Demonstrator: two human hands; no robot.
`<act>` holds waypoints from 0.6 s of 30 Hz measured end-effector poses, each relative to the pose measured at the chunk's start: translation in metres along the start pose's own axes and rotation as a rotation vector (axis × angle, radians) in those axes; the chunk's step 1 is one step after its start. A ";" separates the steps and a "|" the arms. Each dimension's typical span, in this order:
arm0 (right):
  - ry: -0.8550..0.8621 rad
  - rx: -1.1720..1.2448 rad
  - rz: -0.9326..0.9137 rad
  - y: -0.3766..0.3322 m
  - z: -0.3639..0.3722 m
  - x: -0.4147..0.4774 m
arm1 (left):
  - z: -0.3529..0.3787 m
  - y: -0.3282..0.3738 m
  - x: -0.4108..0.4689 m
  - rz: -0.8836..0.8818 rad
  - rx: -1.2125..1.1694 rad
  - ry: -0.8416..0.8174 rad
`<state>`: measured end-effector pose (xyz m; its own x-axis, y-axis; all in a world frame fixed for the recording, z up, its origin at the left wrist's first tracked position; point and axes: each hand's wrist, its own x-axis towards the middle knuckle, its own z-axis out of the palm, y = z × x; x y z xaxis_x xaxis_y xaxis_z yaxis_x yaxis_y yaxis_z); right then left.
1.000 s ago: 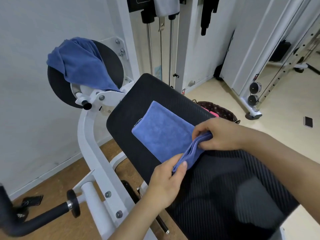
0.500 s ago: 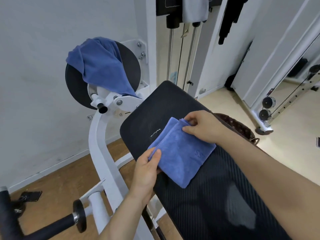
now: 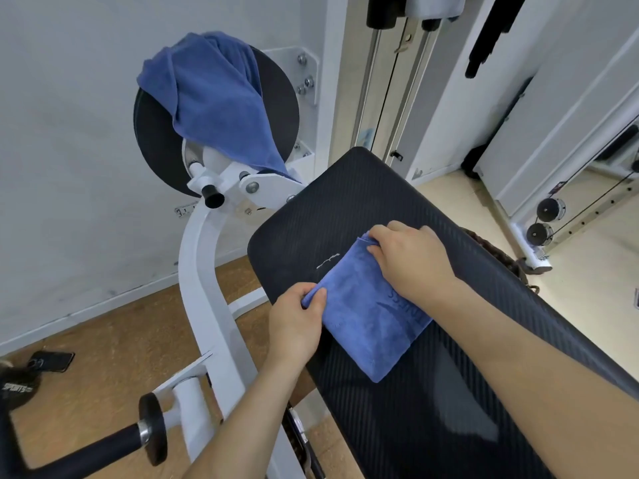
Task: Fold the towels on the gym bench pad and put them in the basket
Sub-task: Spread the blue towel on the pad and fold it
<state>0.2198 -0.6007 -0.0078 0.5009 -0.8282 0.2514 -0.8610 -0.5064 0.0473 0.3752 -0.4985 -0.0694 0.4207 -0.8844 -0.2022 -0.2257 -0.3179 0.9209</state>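
Observation:
A folded blue towel (image 3: 368, 321) lies on the black gym bench pad (image 3: 345, 202). My left hand (image 3: 297, 323) pinches the towel's near left corner. My right hand (image 3: 411, 261) rests on its far edge with the fingers curled over the far corner. A second blue towel (image 3: 218, 95) hangs unfolded over the black disc of the machine, up and to the left. The dark basket (image 3: 501, 254) shows only as a rim behind the pad's right edge, mostly hidden.
The machine's white frame (image 3: 204, 288) and a black handle bar (image 3: 86, 451) stand left of the pad. Cable columns and pulleys (image 3: 549, 209) are behind and to the right. A phone-like object (image 3: 52, 361) lies on the wooden floor at left.
The towel's near half has been folded over onto its far half, making a smaller rectangle. Both hands moved up the pad with the fold and now hold its far corners.

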 end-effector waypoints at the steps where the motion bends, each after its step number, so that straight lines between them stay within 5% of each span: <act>1: 0.031 -0.030 -0.015 0.000 0.003 -0.001 | -0.001 0.001 0.002 0.000 0.034 0.004; 8: -0.043 0.029 0.132 -0.003 -0.013 0.001 | 0.008 -0.001 0.007 0.185 0.506 0.053; 11: -0.047 0.492 0.371 -0.002 -0.051 -0.001 | 0.008 0.000 0.014 0.236 0.565 0.030; 14: -0.263 1.021 0.474 -0.009 -0.076 -0.020 | 0.007 0.002 0.017 0.227 0.582 -0.041; 18: -0.452 0.777 0.400 -0.015 -0.057 -0.049 | 0.005 0.006 0.011 0.406 0.653 0.059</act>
<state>0.2032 -0.5383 0.0345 0.3110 -0.9048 -0.2910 -0.7579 -0.0513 -0.6503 0.3739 -0.5123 -0.0681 0.2356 -0.9610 0.1447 -0.8374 -0.1252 0.5320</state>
